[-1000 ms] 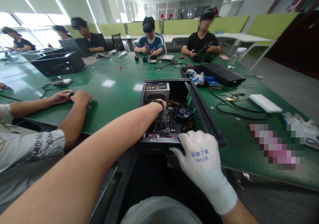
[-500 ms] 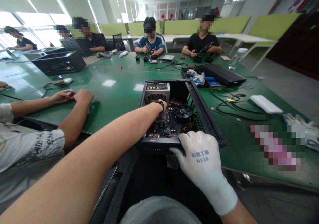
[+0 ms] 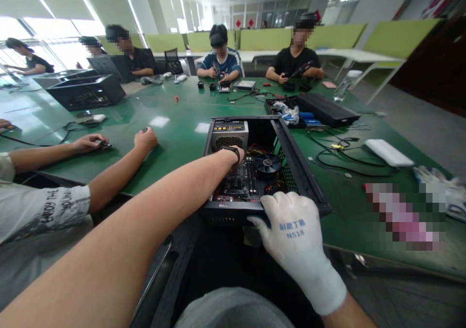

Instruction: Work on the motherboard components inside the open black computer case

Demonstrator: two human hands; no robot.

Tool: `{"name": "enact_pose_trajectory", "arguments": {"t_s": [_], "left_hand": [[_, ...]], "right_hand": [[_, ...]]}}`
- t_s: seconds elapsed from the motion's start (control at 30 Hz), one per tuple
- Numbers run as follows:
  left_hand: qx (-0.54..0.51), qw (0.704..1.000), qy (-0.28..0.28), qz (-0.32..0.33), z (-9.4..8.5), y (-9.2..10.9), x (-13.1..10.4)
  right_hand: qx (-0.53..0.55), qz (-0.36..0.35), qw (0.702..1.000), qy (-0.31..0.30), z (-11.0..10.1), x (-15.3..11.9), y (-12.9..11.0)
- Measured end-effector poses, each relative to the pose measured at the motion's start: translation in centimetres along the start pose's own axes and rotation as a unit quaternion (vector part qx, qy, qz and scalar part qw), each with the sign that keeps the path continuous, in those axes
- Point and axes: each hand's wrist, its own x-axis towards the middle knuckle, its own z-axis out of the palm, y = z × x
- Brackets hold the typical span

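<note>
An open black computer case [image 3: 309, 182] lies in front of me at the table's near edge. Inside it are a silver power supply [image 3: 230, 136], a motherboard [image 3: 240, 182] and a round black fan [image 3: 268, 164]. My bare left hand [image 3: 236, 165], with a dark band at the wrist, reaches into the case between the power supply and the motherboard. Its fingers are hidden behind the wrist and in the dark interior. White-gloved, my right hand [image 3: 293, 223] grips the case's near rim, fingers over the top and thumb in front.
The green table [image 3: 174, 124] bears black cables [image 3: 349, 160], a white box [image 3: 389, 153], gloves [image 3: 446, 192] and a black tray with tools at the right. To my left, a co-worker's forearms [image 3: 112, 177] rest on the table. Other people sit across, near another computer case [image 3: 87, 92].
My hands and the case stay in place. The co-worker's hands at left have moved apart, the nearer one shifting right across the table.
</note>
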Motion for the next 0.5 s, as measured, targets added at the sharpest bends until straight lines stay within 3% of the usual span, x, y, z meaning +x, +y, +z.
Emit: {"name": "enact_pose_trajectory", "arguments": {"t_s": [0.33,0.5], "left_hand": [[0.053,0.998,-0.009,0.018,0.3,-0.3,0.2],[-0.038,0.998,0.043,0.029,-0.5,-0.3,-1.0]], "right_hand": [[0.003,0.002,1.000,0.000,-0.1,0.1,0.0],[0.004,0.011,1.000,-0.001,-0.3,0.1,-0.1]]}}
